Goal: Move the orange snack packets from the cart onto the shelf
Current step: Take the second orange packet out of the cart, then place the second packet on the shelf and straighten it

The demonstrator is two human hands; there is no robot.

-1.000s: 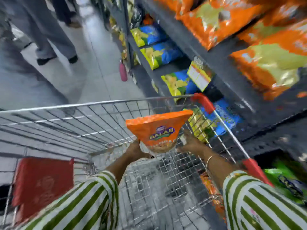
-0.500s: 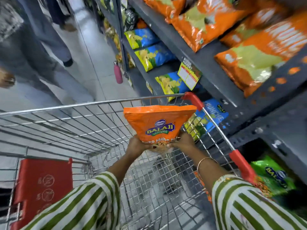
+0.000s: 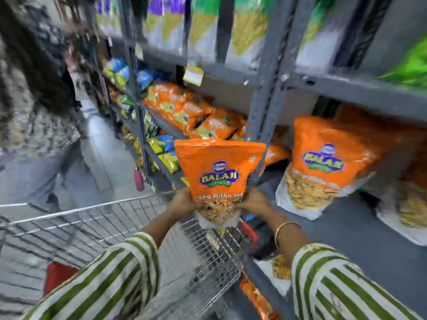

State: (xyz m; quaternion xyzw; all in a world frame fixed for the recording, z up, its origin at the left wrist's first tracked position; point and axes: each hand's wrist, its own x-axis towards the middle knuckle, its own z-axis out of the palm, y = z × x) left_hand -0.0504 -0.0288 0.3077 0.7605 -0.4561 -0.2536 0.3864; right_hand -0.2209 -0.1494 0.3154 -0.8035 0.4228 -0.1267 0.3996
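I hold an orange snack packet [image 3: 219, 172] upright above the cart's far right corner, in front of a grey shelf upright. My left hand [image 3: 183, 200] grips its lower left side and my right hand [image 3: 253, 200] grips its lower right side. The wire cart [image 3: 97, 218] lies below and to the left. To the right, a matching orange packet [image 3: 323, 162] stands on the grey shelf [image 3: 346, 227], with another blurred one further right.
Smaller orange bags [image 3: 184, 107] fill the shelf bay to the left. Blue and yellow packets [image 3: 161, 144] sit lower down. A person [image 3: 34, 100] stands close in the aisle at left. A pink bottle [image 3: 138, 180] stands on the floor by the shelf base.
The packet rose out of the cart and moved right toward the shelf. My view tilted up, bringing the upper shelves and the standing orange packets into sight.
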